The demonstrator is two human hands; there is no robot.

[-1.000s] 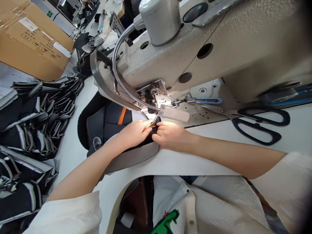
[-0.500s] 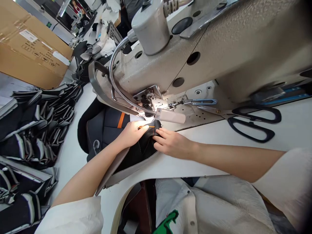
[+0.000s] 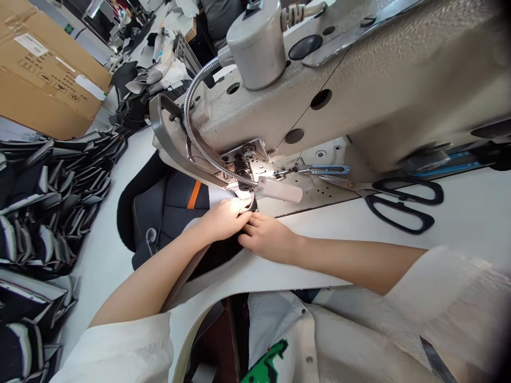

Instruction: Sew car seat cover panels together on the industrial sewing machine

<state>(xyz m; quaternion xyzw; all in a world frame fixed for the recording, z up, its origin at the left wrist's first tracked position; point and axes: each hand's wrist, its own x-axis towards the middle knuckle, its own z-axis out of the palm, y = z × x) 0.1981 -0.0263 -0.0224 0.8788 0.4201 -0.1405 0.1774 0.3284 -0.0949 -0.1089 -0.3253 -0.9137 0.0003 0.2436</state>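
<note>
A black fabric cover (image 3: 171,205) with an orange stripe lies under the head of a sewing machine (image 3: 223,122). My left hand (image 3: 225,219) is closed on the cover's edge just in front of the lit needle area. Close beside it, my right hand (image 3: 269,236) pinches the same edge, its fingertips touching or nearly touching my left fingers. The fabric between the hands is mostly hidden. A small lamp head (image 3: 279,190) on a flexible metal tube hangs right above my right hand.
Black-handled scissors (image 3: 403,205) and blue thread snips (image 3: 325,169) lie right of the needle. Stacked dark fabric pieces (image 3: 51,207) line the left side, with a cardboard box (image 3: 48,74) behind. A person (image 3: 223,18) is partly visible at the back.
Both hands have come closer together, my right hand shifting left. The orange edging seen between them is now hidden, and the cover has shifted slightly left in view.
</note>
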